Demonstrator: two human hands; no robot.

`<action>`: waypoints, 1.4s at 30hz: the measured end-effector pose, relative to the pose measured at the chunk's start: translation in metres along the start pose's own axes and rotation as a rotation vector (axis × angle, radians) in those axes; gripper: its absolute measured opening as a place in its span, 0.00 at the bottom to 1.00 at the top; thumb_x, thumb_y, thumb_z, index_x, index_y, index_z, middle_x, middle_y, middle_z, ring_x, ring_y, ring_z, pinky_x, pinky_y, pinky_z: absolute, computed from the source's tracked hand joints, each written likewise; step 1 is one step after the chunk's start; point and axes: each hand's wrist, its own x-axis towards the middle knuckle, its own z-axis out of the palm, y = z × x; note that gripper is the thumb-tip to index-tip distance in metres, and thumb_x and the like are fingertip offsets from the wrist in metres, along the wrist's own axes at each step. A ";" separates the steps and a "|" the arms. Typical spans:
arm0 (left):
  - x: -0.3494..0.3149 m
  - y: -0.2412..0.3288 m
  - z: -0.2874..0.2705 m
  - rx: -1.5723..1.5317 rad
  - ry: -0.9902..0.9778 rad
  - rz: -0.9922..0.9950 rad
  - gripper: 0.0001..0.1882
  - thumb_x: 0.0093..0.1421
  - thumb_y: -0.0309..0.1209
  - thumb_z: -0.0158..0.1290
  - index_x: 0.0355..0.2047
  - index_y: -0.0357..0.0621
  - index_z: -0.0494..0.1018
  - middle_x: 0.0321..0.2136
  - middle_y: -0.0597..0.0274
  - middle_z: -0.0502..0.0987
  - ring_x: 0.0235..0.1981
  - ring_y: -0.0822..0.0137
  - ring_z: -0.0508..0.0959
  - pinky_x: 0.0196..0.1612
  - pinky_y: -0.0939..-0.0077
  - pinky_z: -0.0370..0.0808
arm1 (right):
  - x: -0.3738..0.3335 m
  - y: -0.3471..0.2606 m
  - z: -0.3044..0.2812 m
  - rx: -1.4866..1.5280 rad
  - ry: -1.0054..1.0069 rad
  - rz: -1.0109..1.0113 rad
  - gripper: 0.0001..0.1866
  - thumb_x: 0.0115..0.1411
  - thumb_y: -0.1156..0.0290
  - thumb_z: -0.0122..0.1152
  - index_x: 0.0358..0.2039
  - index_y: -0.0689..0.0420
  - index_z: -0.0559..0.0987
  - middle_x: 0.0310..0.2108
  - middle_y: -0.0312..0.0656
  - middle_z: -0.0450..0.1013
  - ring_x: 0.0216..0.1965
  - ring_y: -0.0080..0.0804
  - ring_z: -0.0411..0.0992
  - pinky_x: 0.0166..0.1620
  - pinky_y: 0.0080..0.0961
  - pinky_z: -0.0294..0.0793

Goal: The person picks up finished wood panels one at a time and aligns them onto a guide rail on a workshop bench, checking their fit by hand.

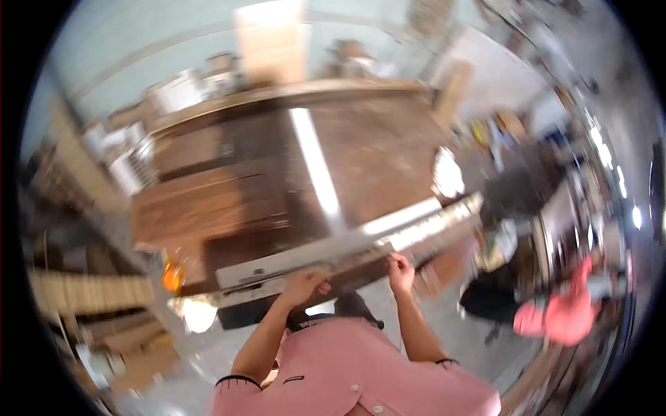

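Note:
Both my hands are at the front edge of a brown workbench (381, 152), and the picture is smeared by motion. My left hand (306, 286) is beside the left part of a long pale strip (277, 260) lying along that edge; its fingers are too blurred to read. My right hand (400, 272) is raised just before the bench's front rail, fingers bent together as in a pinch. Whatever might be between them is too small to make out. A second bright, narrow strip (313, 156) crosses the bench top from back to front, meeting the long one near the middle.
Flat brown boards (194, 204) cover the bench's left side. An orange object (173, 275) sits at its left front corner, and crumpled white material (447, 172) at its right. White boxes (179, 92) stand behind. A person in a pink-red top (565, 315) is at right.

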 end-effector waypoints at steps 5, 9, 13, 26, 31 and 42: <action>0.052 0.047 0.076 0.487 0.174 0.245 0.18 0.69 0.42 0.53 0.46 0.39 0.79 0.39 0.52 0.84 0.42 0.55 0.83 0.48 0.64 0.78 | -0.045 0.056 -0.110 -0.332 0.200 0.328 0.12 0.64 0.70 0.60 0.45 0.60 0.84 0.34 0.39 0.83 0.34 0.26 0.81 0.43 0.25 0.79; 0.116 0.062 0.115 0.854 0.341 0.627 0.16 0.65 0.37 0.57 0.47 0.40 0.78 0.49 0.45 0.80 0.54 0.44 0.76 0.59 0.53 0.71 | -0.059 0.110 -0.174 -0.487 0.246 0.421 0.15 0.61 0.66 0.62 0.44 0.59 0.85 0.35 0.43 0.84 0.35 0.28 0.82 0.43 0.27 0.80; 0.179 0.040 0.135 1.128 0.618 0.545 0.19 0.65 0.38 0.56 0.53 0.44 0.76 0.62 0.46 0.71 0.68 0.41 0.64 0.70 0.44 0.57 | -0.054 0.152 -0.218 -0.458 0.252 0.522 0.15 0.61 0.63 0.62 0.45 0.57 0.85 0.36 0.45 0.84 0.38 0.33 0.83 0.45 0.30 0.80; 0.195 0.031 0.147 1.599 0.797 0.333 0.19 0.68 0.41 0.48 0.55 0.53 0.78 0.65 0.61 0.71 0.69 0.54 0.65 0.73 0.43 0.48 | 0.097 0.328 -0.380 -0.685 0.341 0.817 0.38 0.61 0.42 0.64 0.63 0.56 0.73 0.54 0.52 0.78 0.57 0.50 0.75 0.59 0.38 0.72; 0.198 0.030 0.151 1.615 0.821 0.341 0.20 0.71 0.40 0.42 0.52 0.48 0.80 0.62 0.62 0.73 0.66 0.54 0.68 0.73 0.44 0.47 | 0.156 0.324 -0.344 -0.305 0.494 1.024 0.37 0.59 0.39 0.67 0.55 0.60 0.81 0.48 0.50 0.81 0.53 0.47 0.77 0.58 0.37 0.72; 0.203 0.025 0.151 1.583 0.892 0.315 0.18 0.68 0.35 0.45 0.54 0.53 0.78 0.61 0.64 0.75 0.66 0.57 0.69 0.73 0.41 0.44 | 0.088 0.281 -0.376 -0.356 0.695 0.931 0.36 0.56 0.46 0.71 0.55 0.62 0.77 0.49 0.48 0.79 0.50 0.42 0.77 0.56 0.36 0.73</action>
